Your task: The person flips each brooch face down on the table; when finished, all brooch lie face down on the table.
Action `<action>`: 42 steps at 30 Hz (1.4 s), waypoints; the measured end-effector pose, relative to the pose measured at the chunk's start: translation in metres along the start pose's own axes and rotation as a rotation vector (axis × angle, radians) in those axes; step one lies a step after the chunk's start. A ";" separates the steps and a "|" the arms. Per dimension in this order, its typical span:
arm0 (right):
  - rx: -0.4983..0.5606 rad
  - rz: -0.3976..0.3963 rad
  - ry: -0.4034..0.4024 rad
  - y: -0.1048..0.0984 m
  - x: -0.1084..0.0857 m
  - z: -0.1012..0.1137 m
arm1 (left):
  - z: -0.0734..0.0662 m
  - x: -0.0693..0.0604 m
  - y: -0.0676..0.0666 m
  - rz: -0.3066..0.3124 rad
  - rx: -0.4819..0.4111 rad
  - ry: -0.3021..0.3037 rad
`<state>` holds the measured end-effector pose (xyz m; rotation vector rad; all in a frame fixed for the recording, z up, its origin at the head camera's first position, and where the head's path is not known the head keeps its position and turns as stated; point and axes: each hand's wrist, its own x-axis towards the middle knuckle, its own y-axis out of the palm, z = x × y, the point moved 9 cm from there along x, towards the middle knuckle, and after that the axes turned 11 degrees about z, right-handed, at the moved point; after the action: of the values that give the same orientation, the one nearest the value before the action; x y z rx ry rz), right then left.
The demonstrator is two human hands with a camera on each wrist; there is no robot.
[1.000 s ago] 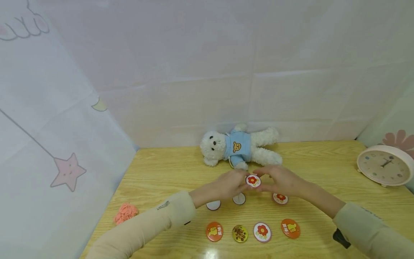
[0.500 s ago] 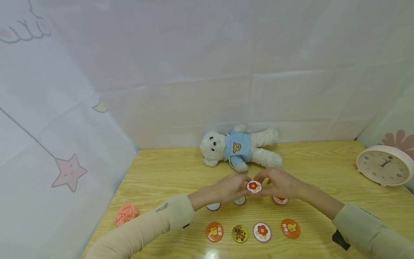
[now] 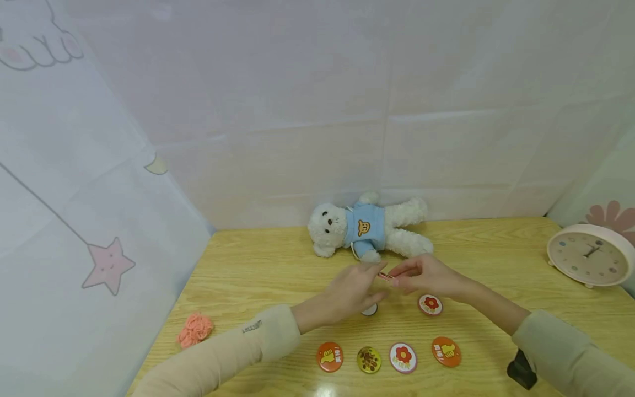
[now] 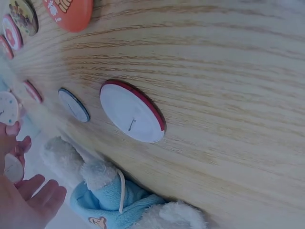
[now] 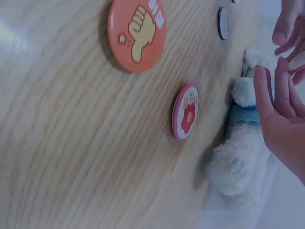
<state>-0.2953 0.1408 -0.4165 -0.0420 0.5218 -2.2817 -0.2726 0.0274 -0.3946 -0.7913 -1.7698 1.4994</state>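
Note:
Near the bear, my right hand (image 3: 429, 275) pinches a round pin badge (image 3: 386, 276), tilted almost edge-on in the head view. My left hand (image 3: 349, 292) is at the badge's left side, its fingers spread and the thumb apart from it; whether a fingertip touches is unclear. In the left wrist view, the badge's pale back (image 4: 13, 168) shows beyond the left fingers (image 4: 45, 193). Below the hands lie a face-down badge (image 3: 369, 310) and a red-flower badge (image 3: 430, 304). Another white-backed badge (image 4: 132, 112), with its pin showing, is hidden by my left arm in the head view.
Orange (image 3: 329, 357), yellow (image 3: 369, 360), flower (image 3: 403, 358) and orange thumb (image 3: 446, 352) badges form a front row. A white teddy bear (image 3: 369, 226) in blue lies behind. Coral yarn (image 3: 195, 331) sits left, a clock (image 3: 590, 255) right, on the wooden table (image 3: 258, 259).
The badge between my hands has turned from showing its flower face to nearly edge-on. My left thumb has come away from it, while the right hand keeps its pinch.

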 end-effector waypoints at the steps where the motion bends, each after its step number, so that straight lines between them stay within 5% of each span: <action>1: 0.063 0.011 0.007 0.001 0.000 -0.002 | -0.001 0.000 -0.002 -0.027 0.026 -0.005; 8: 0.200 0.049 0.037 0.008 0.001 -0.010 | -0.003 -0.001 -0.007 -0.086 0.102 -0.021; 14: 0.206 0.091 0.049 0.016 0.001 -0.017 | -0.003 0.000 0.000 -0.043 0.137 -0.042; 27: 0.153 0.037 0.044 0.016 -0.002 -0.017 | -0.006 0.001 0.007 -0.029 0.162 -0.053; 42: 0.084 0.049 -0.010 0.019 0.000 -0.014 | 0.003 0.002 0.017 0.037 -0.124 -0.101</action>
<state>-0.2847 0.1344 -0.4363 0.0005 0.4170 -2.2515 -0.2763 0.0299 -0.4119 -0.8264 -1.9482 1.4879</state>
